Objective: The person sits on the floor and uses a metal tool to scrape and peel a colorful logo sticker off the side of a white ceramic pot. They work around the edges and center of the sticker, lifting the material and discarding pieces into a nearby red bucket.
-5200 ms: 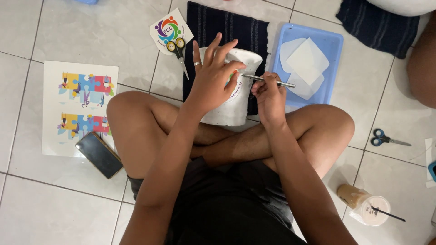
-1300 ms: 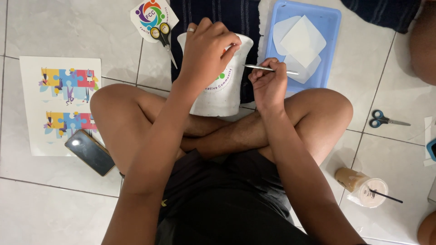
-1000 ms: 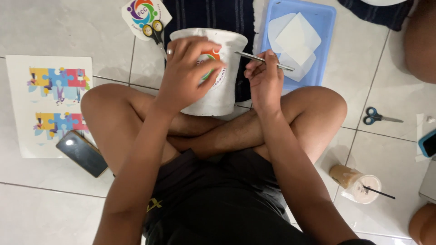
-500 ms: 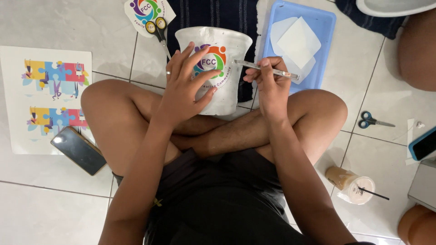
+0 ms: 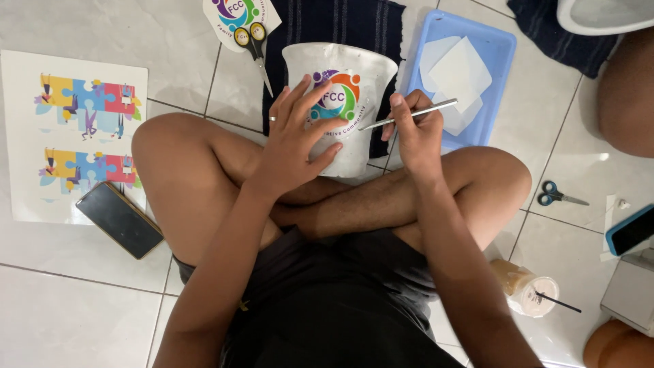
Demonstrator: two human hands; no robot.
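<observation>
I sit cross-legged on a tiled floor with a white plastic bucket (image 5: pixel 361 146) lying against my shins, its side with a round colourful sticker (image 5: pixel 337 95) facing up. My left hand (image 5: pixel 294 143) lies spread on the bucket's side, fingers touching the sticker's left edge. My right hand (image 5: pixel 415 133) grips a thin silver tool (image 5: pixel 409 114) like a pen, its tip resting on the bucket just right of the sticker.
Yellow-handled scissors (image 5: pixel 255 48) lie on a round sticker sheet at the top. A puzzle-pattern sheet (image 5: pixel 75 129) and a dark phone (image 5: pixel 119 219) lie left. A blue tray (image 5: pixel 494 61) with white paper stands right, with blue scissors (image 5: pixel 555 195), an iced drink cup (image 5: pixel 528 293) and another person's knee (image 5: pixel 623 102).
The bucket has been turned so its colourful sticker now faces up. My left hand slid from the rim down onto the bucket's side. The tool tip has come to the sticker's right edge.
</observation>
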